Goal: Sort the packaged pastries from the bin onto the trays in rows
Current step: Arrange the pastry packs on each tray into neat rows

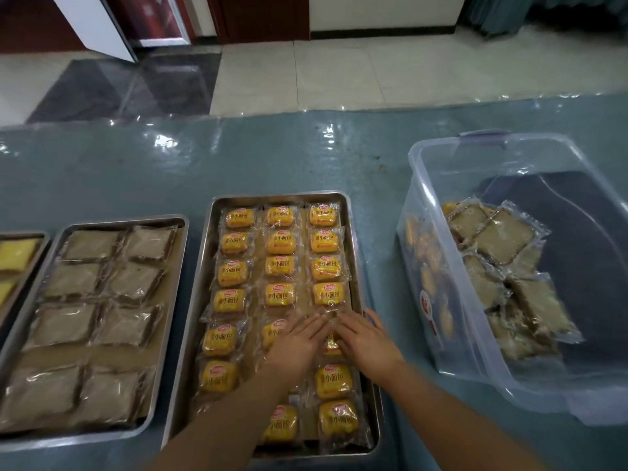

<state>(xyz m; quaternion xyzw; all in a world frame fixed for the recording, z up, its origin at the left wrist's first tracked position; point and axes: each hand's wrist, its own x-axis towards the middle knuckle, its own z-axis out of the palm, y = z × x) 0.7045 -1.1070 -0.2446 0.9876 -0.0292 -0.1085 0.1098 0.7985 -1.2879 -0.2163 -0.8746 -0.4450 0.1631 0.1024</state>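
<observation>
Yellow wrapped pastry packs (280, 267) sit in 3 rows on the steel centre tray (204, 287); my left hand (295, 341) & right hand (365, 338) lie flat, fingers straight, fingertips together on packs w/ nothing gripped. Clear plastic bin (438, 212) at right holds more.

Pale floor tiles (339, 69) meet a glossy dark slab (136, 86), with perhaps a wooden door (265, 15) behind

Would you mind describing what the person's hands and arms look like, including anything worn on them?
Both forearms are bare right down to the bottom of the picture: no sleeves show. The left hand and the right hand wear no gloves, and no watch, bracelet or ring is visible. The fingers are slightly motion-blurred, so fine details such as the nails cannot be made out.
</observation>
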